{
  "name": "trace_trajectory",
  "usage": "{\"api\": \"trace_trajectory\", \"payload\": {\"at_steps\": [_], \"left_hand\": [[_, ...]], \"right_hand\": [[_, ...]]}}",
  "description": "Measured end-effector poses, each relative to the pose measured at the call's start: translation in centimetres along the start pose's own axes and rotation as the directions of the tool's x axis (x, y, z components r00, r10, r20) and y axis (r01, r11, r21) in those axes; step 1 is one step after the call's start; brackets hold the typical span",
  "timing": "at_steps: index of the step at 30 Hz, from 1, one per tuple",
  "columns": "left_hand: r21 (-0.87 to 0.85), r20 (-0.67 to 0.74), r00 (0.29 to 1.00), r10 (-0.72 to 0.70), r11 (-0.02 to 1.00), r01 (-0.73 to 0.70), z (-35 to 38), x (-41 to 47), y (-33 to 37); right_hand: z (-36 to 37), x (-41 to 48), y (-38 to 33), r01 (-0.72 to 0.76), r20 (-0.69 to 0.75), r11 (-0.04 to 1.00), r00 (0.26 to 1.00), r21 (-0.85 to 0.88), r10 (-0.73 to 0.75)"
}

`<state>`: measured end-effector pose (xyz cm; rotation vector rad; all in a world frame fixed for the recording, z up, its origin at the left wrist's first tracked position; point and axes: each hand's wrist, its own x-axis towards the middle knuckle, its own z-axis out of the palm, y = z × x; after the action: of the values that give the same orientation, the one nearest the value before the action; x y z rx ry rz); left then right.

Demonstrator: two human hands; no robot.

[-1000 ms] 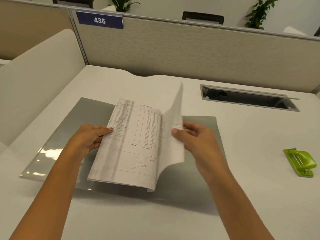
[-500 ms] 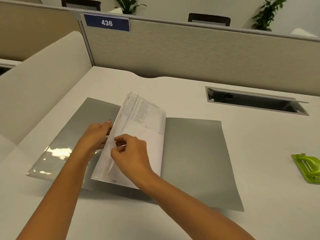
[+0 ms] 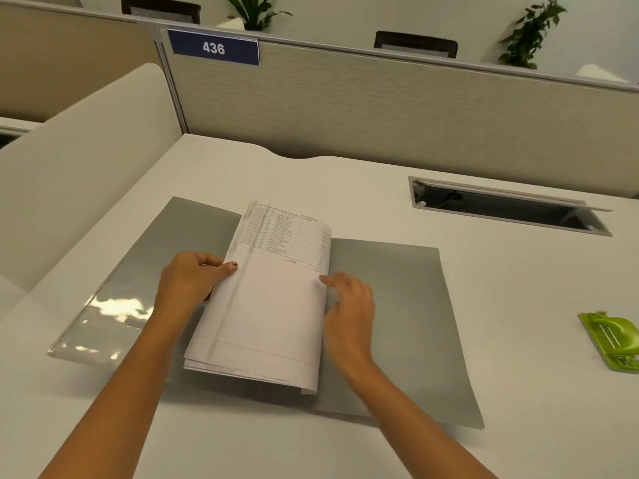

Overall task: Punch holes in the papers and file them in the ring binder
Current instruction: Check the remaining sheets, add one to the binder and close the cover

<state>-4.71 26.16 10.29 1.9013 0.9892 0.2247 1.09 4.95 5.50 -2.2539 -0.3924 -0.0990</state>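
Observation:
A grey binder (image 3: 397, 323) lies open flat on the white desk. A stack of white printed papers (image 3: 273, 299) rests across its middle, with a table of figures on the top sheet. My left hand (image 3: 192, 278) grips the stack's left edge, thumb on top and fingers underneath. My right hand (image 3: 349, 305) hovers at the stack's right edge with fingers spread, fingertips touching the top sheet and holding nothing. A green hole punch (image 3: 613, 340) sits on the desk at the far right, away from both hands.
A recessed cable tray (image 3: 508, 209) opens in the desk at the back right. A beige partition (image 3: 380, 108) with a blue "436" sign (image 3: 214, 48) runs behind. A white curved divider (image 3: 79, 150) stands on the left.
My right hand turned a sheet over to the left, then moved back to the stack's right edge. The turned sheet now lies flat on the stack. My left hand stayed at the left edge.

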Motion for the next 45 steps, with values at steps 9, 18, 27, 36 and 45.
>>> {"api": "trace_trajectory", "payload": {"at_steps": [9, 18, 27, 36, 45], "left_hand": [[-0.022, 0.005, 0.999, -0.036, 0.999, 0.036, -0.3, 0.5, -1.0], [-0.034, 0.032, 0.995, -0.099, 0.994, 0.1, -0.1, 1.0, -2.3], [-0.196, 0.12, 0.993, 0.021, 0.981, 0.003, 0.4, -0.4, 1.0], [-0.437, 0.299, 0.939, 0.172, 0.899, -0.026, 5.1, -3.4, 4.5], [-0.307, 0.367, 0.825, 0.429, 0.893, -0.328, 12.7, -6.9, 2.7]], "right_hand": [[0.1, -0.7, 8.5, 0.036, 0.152, 0.914, 0.988, -0.404, 0.028], [0.6, -0.8, 9.1, 0.04, 0.108, 0.892, 0.994, -0.45, 0.009], [0.3, -0.8, 9.3, 0.046, 0.128, 0.895, 0.992, -0.443, 0.012], [-2.9, 0.7, 7.5, -0.245, 0.104, 0.966, 0.966, 0.088, 0.236], [-9.7, 3.3, 7.3, -0.613, 0.333, 0.498, 0.772, 0.613, 0.541]]}}
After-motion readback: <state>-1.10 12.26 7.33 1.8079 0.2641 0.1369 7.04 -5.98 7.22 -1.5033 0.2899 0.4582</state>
